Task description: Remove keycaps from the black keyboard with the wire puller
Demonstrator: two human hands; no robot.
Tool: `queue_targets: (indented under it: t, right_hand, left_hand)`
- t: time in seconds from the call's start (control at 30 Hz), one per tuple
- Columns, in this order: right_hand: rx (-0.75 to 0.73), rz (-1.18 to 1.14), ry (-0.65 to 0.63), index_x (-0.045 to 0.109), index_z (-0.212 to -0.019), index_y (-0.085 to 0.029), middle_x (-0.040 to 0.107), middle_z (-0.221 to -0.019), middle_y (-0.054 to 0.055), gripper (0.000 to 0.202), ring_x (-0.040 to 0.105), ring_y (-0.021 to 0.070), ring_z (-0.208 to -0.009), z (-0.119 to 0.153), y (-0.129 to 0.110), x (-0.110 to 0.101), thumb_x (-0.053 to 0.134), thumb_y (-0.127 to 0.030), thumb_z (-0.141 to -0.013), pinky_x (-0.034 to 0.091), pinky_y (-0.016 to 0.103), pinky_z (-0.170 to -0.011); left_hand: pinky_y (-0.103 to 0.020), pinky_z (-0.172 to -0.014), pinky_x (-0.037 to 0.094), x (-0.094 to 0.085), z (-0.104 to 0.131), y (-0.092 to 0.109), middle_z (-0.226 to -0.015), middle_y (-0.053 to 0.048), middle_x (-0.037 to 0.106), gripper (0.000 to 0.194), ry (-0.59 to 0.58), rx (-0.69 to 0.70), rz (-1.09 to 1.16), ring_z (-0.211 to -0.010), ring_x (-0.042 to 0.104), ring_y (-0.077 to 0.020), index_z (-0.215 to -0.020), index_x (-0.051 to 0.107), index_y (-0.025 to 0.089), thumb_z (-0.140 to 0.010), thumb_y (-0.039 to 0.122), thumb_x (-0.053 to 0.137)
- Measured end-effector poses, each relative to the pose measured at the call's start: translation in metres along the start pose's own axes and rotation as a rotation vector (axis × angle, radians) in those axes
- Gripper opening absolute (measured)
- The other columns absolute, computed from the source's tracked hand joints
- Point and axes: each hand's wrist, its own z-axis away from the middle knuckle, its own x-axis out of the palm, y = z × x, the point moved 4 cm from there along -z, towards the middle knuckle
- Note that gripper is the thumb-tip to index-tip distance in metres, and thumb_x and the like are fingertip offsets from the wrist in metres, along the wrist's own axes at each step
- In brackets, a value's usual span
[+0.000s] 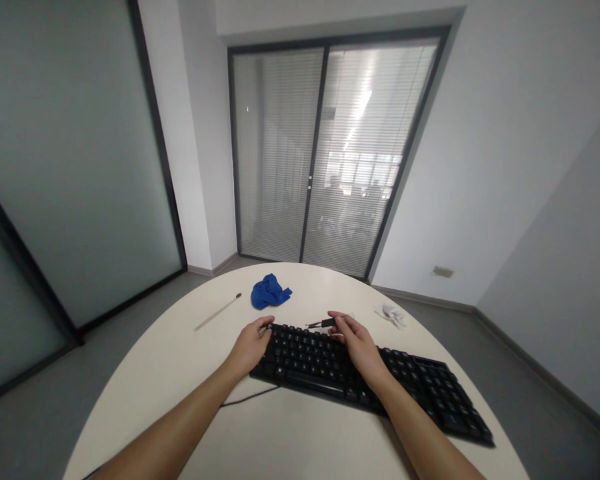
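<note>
A black keyboard (pixel 310 353) lies at a slant across the table, its right end nearer to me. My left hand (pixel 251 345) is closed on the keyboard's left end, thumb on top near the upper corner. Above the middle of the keys, my right hand (pixel 356 341) pinches a small keycap puller (pixel 327 323) between thumb and fingers. Its dark prongs point left over the keyboard's back row, and thin wire shows behind the fingers. The hand and forearm hide part of the right-hand keys.
On the round cream table (pixel 220 360) lie a crumpled blue cloth (pixel 270 292), a thin stick with a dark brush-like tip (pixel 219 311) and a crumpled white cloth (pixel 392 315). A black cable (pixel 250 397) runs out below the keyboard. Glass doors (pixel 315 160) stand beyond.
</note>
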Motion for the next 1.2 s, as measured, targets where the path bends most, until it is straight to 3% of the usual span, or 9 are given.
queue_targets:
  t: [0.17,0.37,0.53,0.67,0.73,0.87,1.03,1.1,1.2]
  right_hand:
    - [-0.130,0.172,-0.008,0.058,-0.109,-0.022,0.064,-0.083,0.003,0.040,0.062,0.0207,-0.086,0.008,-0.009,0.009,0.038,-0.054,-0.094,0.046,0.035,-0.085]
    - [-0.193,0.249,-0.046,0.055,-0.108,-0.023,0.061,-0.080,0.000,0.034,0.060,0.0196,-0.084,0.014,-0.025,0.034,0.034,-0.048,-0.097,0.043,0.035,-0.086]
    - [-0.245,0.283,-0.075,0.056,-0.105,-0.022,0.061,-0.078,0.001,0.035,0.059,0.0191,-0.081,-0.006,-0.041,0.052,0.035,-0.049,-0.097,0.042,0.033,-0.082]
    - [-0.233,0.192,0.044,0.057,-0.102,-0.020,0.061,-0.075,0.002,0.041,0.059,0.0201,-0.078,-0.024,-0.031,0.057,0.034,-0.054,-0.096,0.044,0.033,-0.077]
    - [-0.180,0.123,0.062,0.057,-0.101,-0.020,0.061,-0.073,0.002,0.044,0.060,0.0204,-0.076,-0.028,-0.017,0.061,0.034,-0.056,-0.094,0.045,0.033,-0.074]
    - [-0.173,0.085,-0.024,0.057,-0.098,-0.021,0.061,-0.071,0.000,0.040,0.061,0.0192,-0.074,-0.027,0.001,0.070,0.036,-0.055,-0.094,0.046,0.033,-0.077]
    - [-0.163,0.038,-0.038,0.057,-0.099,-0.022,0.062,-0.071,0.000,0.040,0.061,0.0189,-0.073,-0.027,0.002,0.072,0.036,-0.055,-0.094,0.047,0.032,-0.073]
    - [-0.164,0.025,-0.042,0.056,-0.099,-0.022,0.061,-0.071,0.000,0.040,0.061,0.0188,-0.073,-0.028,0.002,0.072,0.036,-0.056,-0.094,0.047,0.031,-0.073]
    - [-0.171,0.021,-0.041,0.057,-0.099,-0.021,0.062,-0.071,0.000,0.039,0.061,0.0186,-0.072,-0.028,0.002,0.072,0.037,-0.055,-0.094,0.047,0.031,-0.074]
  left_hand:
    - [-0.035,-0.098,0.048,0.002,0.001,0.002,-0.118,-0.012,0.068,0.035,-0.038,0.018,0.061,-0.107,0.065,-0.0233,-0.112,0.066,0.014,-0.078,0.019,0.058]
    - [-0.036,-0.100,0.047,0.000,-0.005,0.000,-0.112,-0.010,0.071,0.027,0.016,0.054,-0.070,-0.107,0.065,-0.0227,-0.104,0.069,0.015,-0.083,0.020,0.054]
    - [-0.037,-0.101,0.045,0.000,-0.008,-0.003,-0.109,-0.008,0.072,0.027,0.014,0.077,-0.107,-0.107,0.064,-0.0226,-0.103,0.070,0.017,-0.086,0.024,0.050]
    - [-0.037,-0.103,0.043,0.001,-0.008,-0.004,-0.114,-0.007,0.069,0.031,0.020,0.091,-0.131,-0.110,0.062,-0.0217,-0.109,0.067,0.017,-0.089,0.028,0.047]
    - [-0.037,-0.105,0.041,0.000,-0.007,-0.003,-0.119,-0.008,0.066,0.033,0.032,0.135,-0.173,-0.114,0.059,-0.0212,-0.115,0.065,0.018,-0.090,0.030,0.046]
    - [-0.041,-0.113,0.030,-0.003,-0.009,-0.003,-0.138,-0.010,0.051,0.039,0.061,0.235,-0.354,-0.130,0.045,-0.0236,-0.122,0.062,0.019,-0.092,0.038,0.044]
    - [-0.047,-0.116,0.020,-0.007,-0.025,-0.014,-0.156,-0.008,0.023,0.048,0.026,0.137,-0.479,-0.142,0.023,-0.0310,-0.127,0.060,0.024,-0.093,0.051,0.040]
    - [-0.048,-0.116,0.019,-0.008,-0.036,-0.016,-0.157,-0.008,0.020,0.049,0.010,0.105,-0.527,-0.142,0.021,-0.0331,-0.126,0.062,0.024,-0.093,0.053,0.039]
    - [-0.047,-0.116,0.018,-0.007,-0.057,-0.008,-0.156,-0.007,0.023,0.047,0.015,0.186,-0.635,-0.143,0.020,-0.0331,-0.121,0.066,0.023,-0.092,0.051,0.041]
